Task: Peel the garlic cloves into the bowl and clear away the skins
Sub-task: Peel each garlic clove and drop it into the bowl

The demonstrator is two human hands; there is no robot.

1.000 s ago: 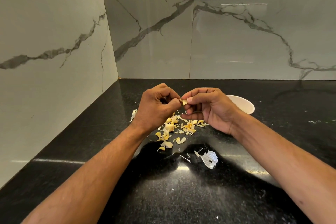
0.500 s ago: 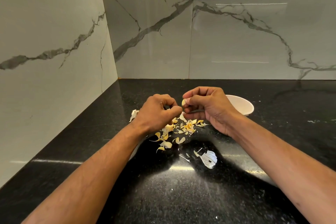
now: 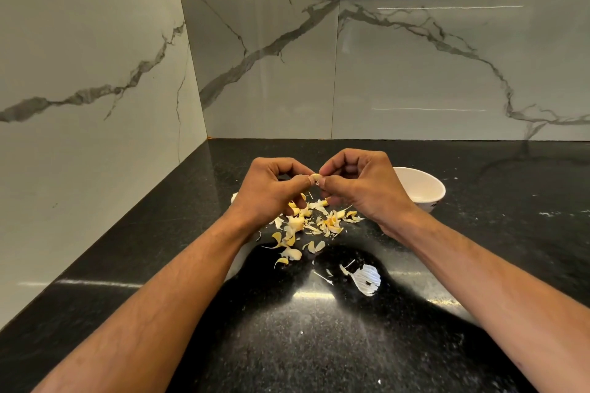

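Left hand [image 3: 271,191] and right hand [image 3: 360,185] both pinch one garlic clove [image 3: 315,178] above the skins [image 3: 306,226]. The bowl [image 3: 424,190] sits at 3 o'clock; open black counter [image 3: 319,344] lies toward 6.

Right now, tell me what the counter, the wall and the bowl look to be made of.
Counter: polished black stone, likely granite; speckled, mirrors light.
Wall: glossy marble-look tile or slab; grey veins, seams, reflections.
Bowl: white glazed ceramic, possibly melamine; smooth, shiny rim.

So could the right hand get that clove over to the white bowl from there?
Probably yes. The right hand sits just beside the round white bowl, nothing stands between them, though both hands pinch the small pale garlic clove now.
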